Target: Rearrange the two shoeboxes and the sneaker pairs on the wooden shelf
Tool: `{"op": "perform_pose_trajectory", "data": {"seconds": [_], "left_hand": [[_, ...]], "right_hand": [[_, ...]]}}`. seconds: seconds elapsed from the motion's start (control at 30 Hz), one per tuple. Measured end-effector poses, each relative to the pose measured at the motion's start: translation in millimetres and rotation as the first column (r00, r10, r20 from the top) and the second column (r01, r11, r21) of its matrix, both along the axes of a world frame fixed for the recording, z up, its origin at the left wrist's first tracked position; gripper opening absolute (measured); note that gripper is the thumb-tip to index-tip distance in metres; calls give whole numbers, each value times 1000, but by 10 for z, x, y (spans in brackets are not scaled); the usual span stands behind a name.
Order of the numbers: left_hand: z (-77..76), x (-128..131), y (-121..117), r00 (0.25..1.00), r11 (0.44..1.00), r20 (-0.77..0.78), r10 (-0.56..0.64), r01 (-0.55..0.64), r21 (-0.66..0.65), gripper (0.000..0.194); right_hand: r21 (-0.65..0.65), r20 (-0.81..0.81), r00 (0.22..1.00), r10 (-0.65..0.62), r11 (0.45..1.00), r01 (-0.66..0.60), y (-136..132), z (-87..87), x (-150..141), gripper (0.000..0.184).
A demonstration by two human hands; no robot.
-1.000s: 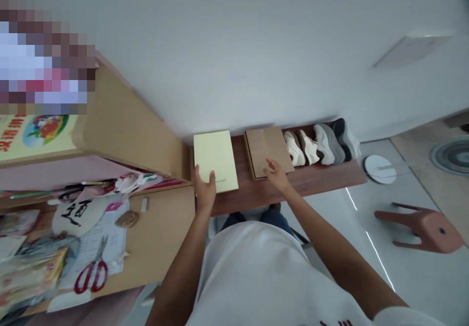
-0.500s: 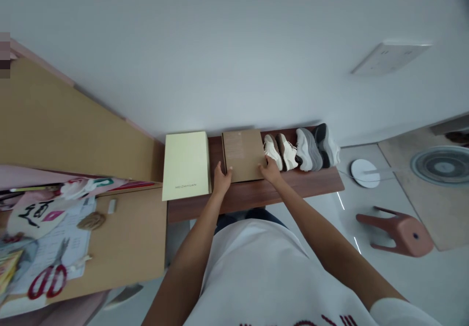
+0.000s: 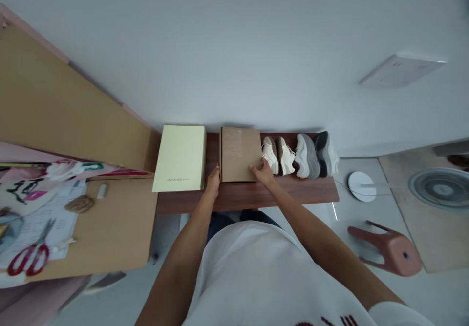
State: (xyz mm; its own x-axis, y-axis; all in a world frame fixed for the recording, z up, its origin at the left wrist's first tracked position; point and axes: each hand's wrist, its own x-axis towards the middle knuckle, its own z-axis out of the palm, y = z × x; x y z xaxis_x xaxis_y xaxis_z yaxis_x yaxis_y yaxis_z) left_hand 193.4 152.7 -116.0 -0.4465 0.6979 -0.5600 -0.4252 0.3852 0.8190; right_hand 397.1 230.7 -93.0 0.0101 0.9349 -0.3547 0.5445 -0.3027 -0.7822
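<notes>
A brown cardboard box lies flat on a dark reddish wooden bench against the wall. At the box's left side, near its front corner, my left hand presses with its fingers together. My right hand grips the front right corner, its thumb on the lid and its other fingers partly hidden. To the left stands a pale yellow box marked MEIZHIYUAN, apart from the brown one. Cream-and-brown shoes sit close by my right hand, with grey, white and black sneakers beyond them.
On the left, a tan desk holds red-handled scissors, papers and small items. A pink stool, the white round base and a fan stand on the floor at right. A socket plate is on the wall.
My left thumb has come off the top of the cardboard box, and that hand is now at its left side. My right hand stays at the right corner. The camera view has shifted slightly.
</notes>
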Motion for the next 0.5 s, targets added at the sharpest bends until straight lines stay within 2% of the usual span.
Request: {"op": "perform_pose_trajectory", "data": {"seconds": [0.13,0.2,0.27,0.37,0.5], "left_hand": [[277,-44,-177,996,997,-64,62,-59,51,50],[425,-59,-244,997,995,22,77,-78,58,55],[565,-72,-284,982,994,175,67,-81,74,57],[743,-85,-295,947,993,319,37,-70,92,56],[907,-56,-271,968,991,248,30,-61,117,55]], "right_hand": [[-80,-132,990,-40,996,29,-37,1,-66,95],[-115,-218,975,-46,993,21,-74,9,-160,98],[-122,-286,957,-37,993,2,-119,20,-265,102],[-136,-333,943,-14,990,-33,-191,35,-397,103],[-161,-401,915,31,981,-104,-297,78,-527,99]]}}
